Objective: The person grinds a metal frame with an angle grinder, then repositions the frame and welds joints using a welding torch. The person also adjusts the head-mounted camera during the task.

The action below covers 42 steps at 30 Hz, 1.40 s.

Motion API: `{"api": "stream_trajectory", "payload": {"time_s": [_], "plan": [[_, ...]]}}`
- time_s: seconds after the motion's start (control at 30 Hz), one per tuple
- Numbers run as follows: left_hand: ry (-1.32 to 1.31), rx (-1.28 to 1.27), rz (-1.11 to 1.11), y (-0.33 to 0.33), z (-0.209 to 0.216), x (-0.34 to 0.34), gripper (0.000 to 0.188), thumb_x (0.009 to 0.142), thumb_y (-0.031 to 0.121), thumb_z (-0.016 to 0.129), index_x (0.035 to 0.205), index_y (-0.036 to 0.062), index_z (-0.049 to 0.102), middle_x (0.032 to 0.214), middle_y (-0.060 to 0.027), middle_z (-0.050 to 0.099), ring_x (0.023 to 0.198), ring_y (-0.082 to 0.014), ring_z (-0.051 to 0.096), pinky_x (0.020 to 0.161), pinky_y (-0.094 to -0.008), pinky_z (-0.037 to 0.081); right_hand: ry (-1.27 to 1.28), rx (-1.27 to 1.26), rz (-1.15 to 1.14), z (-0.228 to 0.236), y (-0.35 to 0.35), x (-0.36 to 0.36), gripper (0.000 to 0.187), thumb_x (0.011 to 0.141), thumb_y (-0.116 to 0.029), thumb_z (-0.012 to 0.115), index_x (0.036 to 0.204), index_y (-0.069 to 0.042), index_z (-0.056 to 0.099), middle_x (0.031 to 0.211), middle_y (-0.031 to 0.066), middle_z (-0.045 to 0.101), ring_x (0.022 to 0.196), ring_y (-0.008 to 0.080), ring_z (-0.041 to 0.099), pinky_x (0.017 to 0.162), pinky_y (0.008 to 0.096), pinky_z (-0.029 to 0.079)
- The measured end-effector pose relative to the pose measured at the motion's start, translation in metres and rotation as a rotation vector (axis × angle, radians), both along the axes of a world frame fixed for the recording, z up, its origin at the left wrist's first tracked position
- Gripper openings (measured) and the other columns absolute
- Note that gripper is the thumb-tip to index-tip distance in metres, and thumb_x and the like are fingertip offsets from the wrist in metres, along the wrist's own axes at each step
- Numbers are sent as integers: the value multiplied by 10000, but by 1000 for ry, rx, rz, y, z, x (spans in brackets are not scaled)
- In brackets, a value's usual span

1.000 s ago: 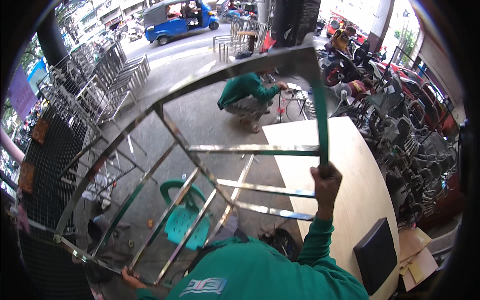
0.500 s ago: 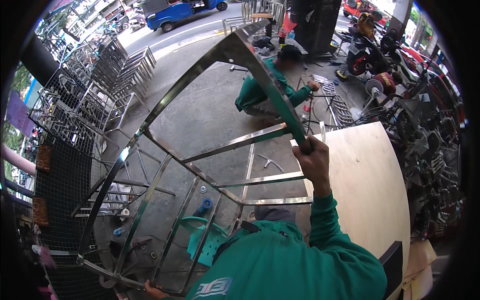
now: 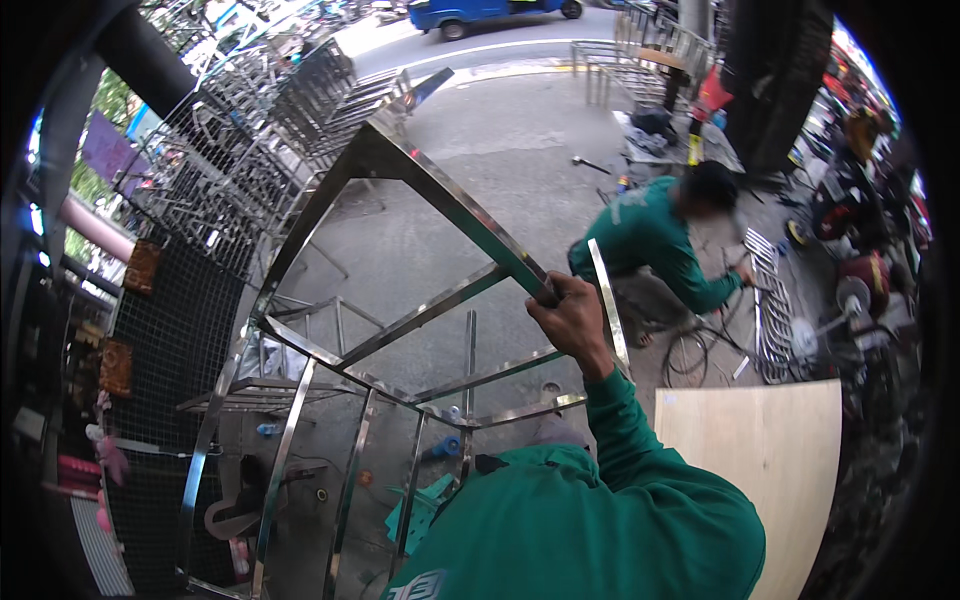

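Observation:
A large frame of shiny square metal tubes (image 3: 455,210) stands tilted in front of me, with several slats running along its lower side. My right hand (image 3: 572,318) is closed around the end of its upper bar, the forearm raised in a green sleeve. My left hand does not show; my green top and the lower edge of the picture cut off that area. Beneath the slats, partly covered by them, lie a teal plastic piece with holes (image 3: 420,508) and a blue cylindrical object (image 3: 440,447).
A co-worker in green (image 3: 650,240) crouches ahead at the right, a hand at a curved metal grille (image 3: 768,315). A pale plywood sheet (image 3: 750,470) lies to my right. Black wire mesh (image 3: 175,340) and stacked metal frames (image 3: 330,100) line the left. A blue vehicle (image 3: 480,14) is on the street.
My view has turned, so the co-worker and plywood sit farther right and lower. The metal frame's top corner has swung left, with my right hand still gripping it. My left hand has left the picture.

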State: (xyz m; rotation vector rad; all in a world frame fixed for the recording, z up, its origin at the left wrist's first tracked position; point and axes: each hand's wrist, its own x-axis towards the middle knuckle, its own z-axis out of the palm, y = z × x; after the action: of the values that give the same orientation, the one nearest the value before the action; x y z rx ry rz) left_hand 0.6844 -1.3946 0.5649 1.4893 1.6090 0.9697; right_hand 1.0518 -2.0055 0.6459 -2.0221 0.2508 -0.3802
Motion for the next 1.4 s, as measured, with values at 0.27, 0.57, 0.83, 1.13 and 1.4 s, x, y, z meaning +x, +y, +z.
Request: {"api": "stream_trajectory", "payload": {"time_s": [0.27, 0.57, 0.83, 1.13, 1.4], "plan": [[7, 207, 84, -92, 43, 69, 271, 936, 297, 665, 800, 70, 607, 628, -3, 446, 465, -112, 365, 417, -308, 285, -46, 241, 139, -58, -42, 203, 236, 801, -154, 793, 756, -16, 607, 612, 26, 497, 592, 117, 465, 563, 334, 420], [82, 367, -56, -133, 110, 293, 455, 878, 411, 716, 1021, -20, 754, 898, -225, 721, 786, -382, 658, 790, -535, 536, 0, 406, 17, -143, -74, 358, 234, 788, -85, 796, 728, -46, 574, 643, -48, 465, 593, 68, 416, 533, 292, 350], [641, 1217, -827, -45, 129, 656, 381, 902, 326, 785, 972, -49, 791, 882, -246, 726, 762, -400, 656, 756, -497, 532, 165, 353, -364, -282, -81, 485, 201, 740, -174, 801, 773, 2, 708, 656, 49, 641, 608, 142, 570, 589, 347, 460], [394, 748, -1224, -132, 100, 1075, 591, 887, 321, 821, 1155, -180, 660, 1095, -306, 724, 916, -437, 678, 907, -479, 538, 336, 525, -694, -447, -66, 620, 185, 745, -116, 813, 832, 12, 711, 694, 49, 652, 614, 155, 598, 569, 332, 471], [226, 957, -1753, -163, -70, 1308, 385, 907, 214, 770, 1076, -95, 616, 869, -175, 664, 801, -300, 626, 768, -421, 518, 411, 632, -762, -571, -80, 675, 395, 781, -121, 802, 1130, 43, 717, 1006, 122, 719, 937, 233, 678, 827, 357, 537]]}}
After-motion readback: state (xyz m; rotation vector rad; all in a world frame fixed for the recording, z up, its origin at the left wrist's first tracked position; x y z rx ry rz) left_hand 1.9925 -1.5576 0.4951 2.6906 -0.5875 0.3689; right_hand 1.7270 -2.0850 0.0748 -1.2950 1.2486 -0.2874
